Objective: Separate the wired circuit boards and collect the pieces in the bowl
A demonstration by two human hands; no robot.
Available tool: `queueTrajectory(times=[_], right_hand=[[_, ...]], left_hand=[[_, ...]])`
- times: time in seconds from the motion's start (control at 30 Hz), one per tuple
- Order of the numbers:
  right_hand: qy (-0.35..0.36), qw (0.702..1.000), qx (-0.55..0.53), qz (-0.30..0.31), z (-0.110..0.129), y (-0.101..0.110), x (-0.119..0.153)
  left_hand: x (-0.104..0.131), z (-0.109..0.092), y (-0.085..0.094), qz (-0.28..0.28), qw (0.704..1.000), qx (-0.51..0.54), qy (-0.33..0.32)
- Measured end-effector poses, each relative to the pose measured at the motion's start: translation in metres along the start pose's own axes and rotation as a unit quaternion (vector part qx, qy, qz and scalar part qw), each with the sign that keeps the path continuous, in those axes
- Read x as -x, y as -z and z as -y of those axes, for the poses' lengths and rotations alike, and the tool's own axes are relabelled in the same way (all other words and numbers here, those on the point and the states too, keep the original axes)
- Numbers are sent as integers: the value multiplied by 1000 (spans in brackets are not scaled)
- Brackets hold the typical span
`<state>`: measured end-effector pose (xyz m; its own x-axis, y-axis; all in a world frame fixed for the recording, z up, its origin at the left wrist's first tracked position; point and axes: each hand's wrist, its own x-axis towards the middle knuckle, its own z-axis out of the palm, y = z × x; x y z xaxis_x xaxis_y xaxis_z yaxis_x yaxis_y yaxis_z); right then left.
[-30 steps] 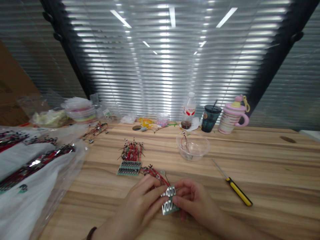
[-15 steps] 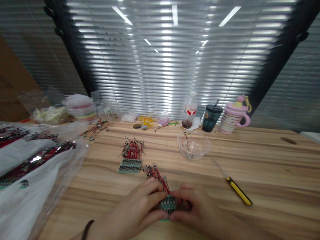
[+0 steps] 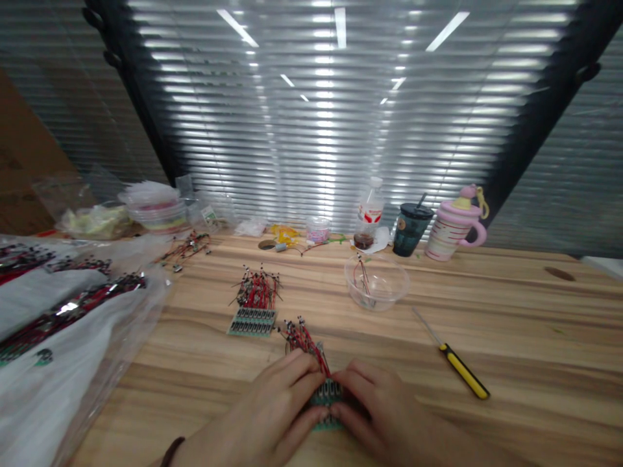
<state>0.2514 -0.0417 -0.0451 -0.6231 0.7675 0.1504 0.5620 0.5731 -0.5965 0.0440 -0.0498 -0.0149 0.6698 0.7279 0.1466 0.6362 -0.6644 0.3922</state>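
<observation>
Between my two hands, low in the middle of the view, is a green circuit board panel point(image 3: 327, 401) with rows of black parts. Red and black wires point(image 3: 302, 334) fan out from its far edge. My left hand point(image 3: 287, 399) grips the panel's left side, thumb on the near part and fingers at the far edge. My right hand point(image 3: 372, 402) pinches the right side in the same way, and the two thumb tips almost meet. The fingers cover much of the panel. A similar wired circuit board panel point(image 3: 253, 322) lies flat beyond my left hand.
Right of my hands lies a yellow-black screwdriver point(image 3: 464, 370). A clear plastic bowl point(image 3: 389, 285) holds a few wired pieces. At the back stand a bottle point(image 3: 370, 217), a dark cup point(image 3: 411, 230) and a pink mug point(image 3: 450, 230). Plastic bags of wired boards point(image 3: 73, 363) cover the left side.
My thumbs have moved slightly up and inward over the panel, covering more of its near rows. Both hands keep hold of it; nothing else has visibly moved.
</observation>
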Motion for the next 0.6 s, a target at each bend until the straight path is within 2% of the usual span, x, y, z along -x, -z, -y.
queueTrajectory(times=[0.17,0.33,0.47,0.53,0.6], right_hand=[[-24,988,-152,-5,-13,1,-9],[-18,988,-148,-31,-17,-3,-11],[-5,991,-125,-40,-15,-7,-8],[-10,991,-121,-47,-15,-7,-9],[-44,983,-165,-67,-14,-7,-11]], left_hand=[[-3,-2,-1,9,998,51,27],[-7,-2,-4,4,996,81,41],[-9,-2,-6,-5,996,81,20],[-9,-2,-7,-25,998,58,-2],[-8,-2,-6,-69,997,11,-29]])
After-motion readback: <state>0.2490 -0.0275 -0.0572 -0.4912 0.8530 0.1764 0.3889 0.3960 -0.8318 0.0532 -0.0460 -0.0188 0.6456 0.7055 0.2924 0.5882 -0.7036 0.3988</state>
